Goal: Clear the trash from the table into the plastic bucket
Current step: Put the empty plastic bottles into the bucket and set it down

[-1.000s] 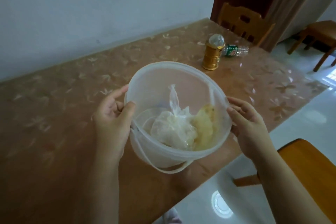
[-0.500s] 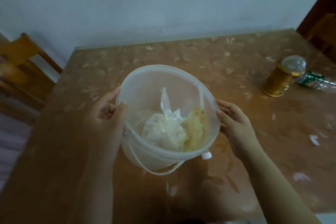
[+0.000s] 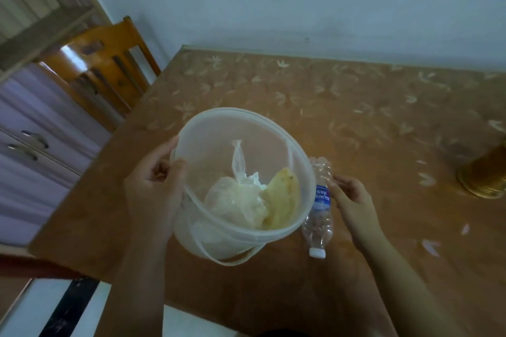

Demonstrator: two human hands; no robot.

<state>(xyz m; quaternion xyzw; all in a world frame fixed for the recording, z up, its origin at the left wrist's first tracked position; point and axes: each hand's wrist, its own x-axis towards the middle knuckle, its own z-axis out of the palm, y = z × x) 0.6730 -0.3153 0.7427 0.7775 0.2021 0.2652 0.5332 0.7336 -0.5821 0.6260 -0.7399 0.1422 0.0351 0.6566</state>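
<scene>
Plastic bottle (image 3: 319,216) half hidden behind bucket (image 3: 219,238)

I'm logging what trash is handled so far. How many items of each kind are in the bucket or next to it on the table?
Tied clear plastic bag, in the bucket: 1
Banana peel, in the bucket: 1
Crushed plastic water bottle, on the table beside the bucket, at the right hand: 1
Total: 3
</scene>
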